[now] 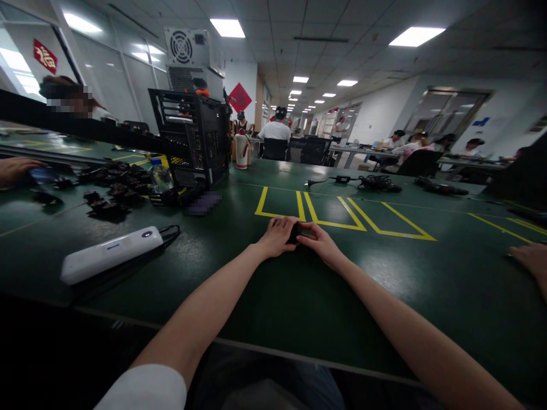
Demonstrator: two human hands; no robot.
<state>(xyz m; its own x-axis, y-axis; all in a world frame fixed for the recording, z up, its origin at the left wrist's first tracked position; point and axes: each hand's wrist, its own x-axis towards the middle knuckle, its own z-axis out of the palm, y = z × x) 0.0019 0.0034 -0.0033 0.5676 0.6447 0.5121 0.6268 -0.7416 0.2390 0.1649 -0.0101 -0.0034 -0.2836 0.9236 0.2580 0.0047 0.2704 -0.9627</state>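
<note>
Over on the left, a loose pile of black parts (pixel 115 191) lies on the green counter (pixel 410 290), with a white device (pixel 111 254) nearer by. Right of them stands an open black computer case (pixel 200 139). Mid-counter, the person's left hand (pixel 280 234) curls its fingers over a small black piece (pixel 294 233), while the right hand (pixel 320 242) pinches its right side, fingers barely apart. The piece sits between both hands, just near of the yellow tape (pixel 342 226). Farther right lies a coiled black cable (pixel 378 183).
</note>
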